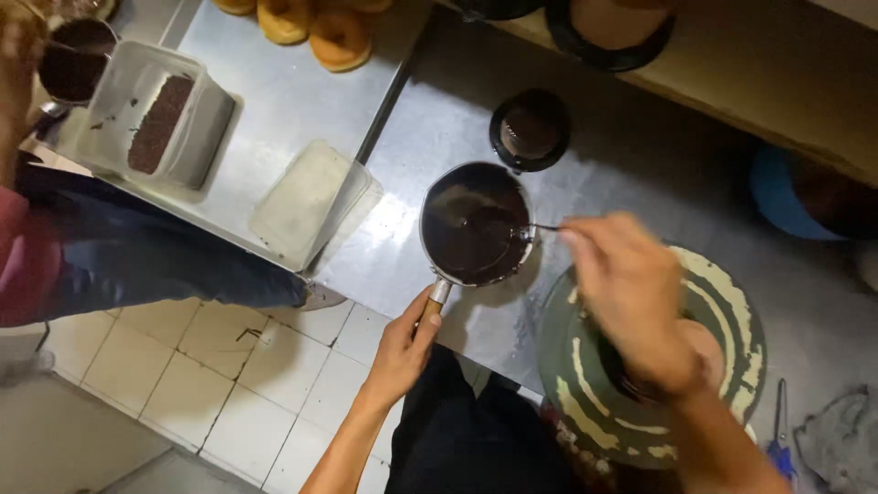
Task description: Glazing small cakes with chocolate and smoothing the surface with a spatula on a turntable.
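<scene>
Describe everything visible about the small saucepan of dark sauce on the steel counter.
The saucepan is small, round and metal, upright on the steel counter, and holds glossy dark brown sauce. Its short handle points toward the person, gripped by the left hand. The right hand holds a thin utensil with its tip in the sauce at the right rim.

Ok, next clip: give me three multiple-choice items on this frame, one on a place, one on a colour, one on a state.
1. Where is the left hand?
A. on the saucepan handle
B. on the doughnuts
C. on the floor

2. What colour is the mixture in the saucepan?
A. white
B. dark brown
C. green

3. What is the right hand doing?
A. resting flat
B. holding a thin utensil in the pan
C. gripping the tub with sprinkles

Key: 1 A, fingers wrap the handle; 2 B, glossy and chocolate-dark; 3 B, its tip reaches the mixture.
</scene>
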